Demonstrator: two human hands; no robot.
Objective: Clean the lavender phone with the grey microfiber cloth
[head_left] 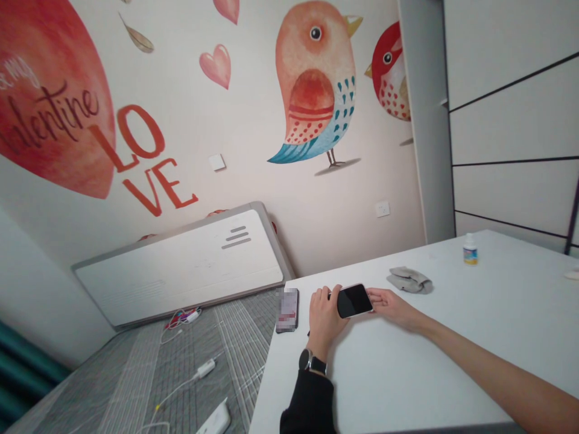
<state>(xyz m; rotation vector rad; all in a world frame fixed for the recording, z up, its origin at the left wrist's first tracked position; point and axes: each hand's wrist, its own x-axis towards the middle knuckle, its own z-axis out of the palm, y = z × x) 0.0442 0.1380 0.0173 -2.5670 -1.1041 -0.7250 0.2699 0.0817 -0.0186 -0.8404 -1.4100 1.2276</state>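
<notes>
A black smartphone (pixel 354 300) with a dark screen is held just above the white table (pixel 452 337) near its far left corner. My left hand (pixel 324 318), with a black watch on the wrist, grips the phone's left end with curled fingers. My right hand (pixel 389 303) holds the phone's right end, fingers against its edge. A second phone (pixel 287 310) lies flat on the table's left edge, just left of my left hand.
A folded grey cloth (pixel 409 280) lies behind my right hand. A small white bottle (pixel 470 249) stands farther right. Left of the table is a grey bed (pixel 158 361) with chargers and white cables (pixel 204 369), and a white headboard (pixel 181 265).
</notes>
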